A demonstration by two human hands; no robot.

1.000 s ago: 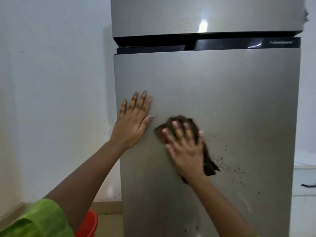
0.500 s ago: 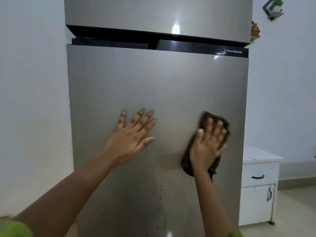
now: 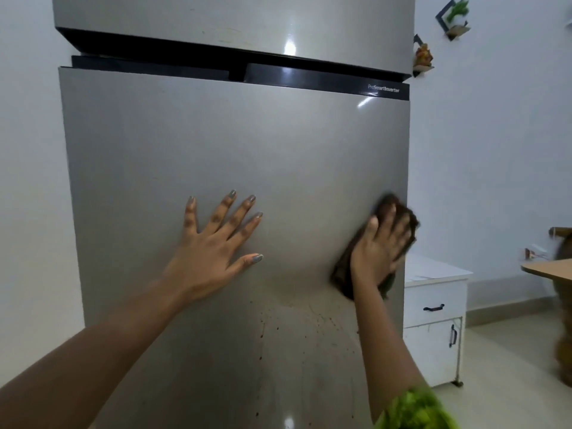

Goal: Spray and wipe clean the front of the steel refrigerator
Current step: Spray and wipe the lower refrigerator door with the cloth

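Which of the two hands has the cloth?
The right hand presses the brown cloth at the right edge of the refrigerator door; the left hand rests flat and bare on it.

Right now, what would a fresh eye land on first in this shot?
The grey lower door of the steel refrigerator fills the frame, with the left hand spread flat on its middle. At the door's right edge the right hand presses a dark brown cloth against the steel. Below both hands, dark specks dot the door, not yet wiped.
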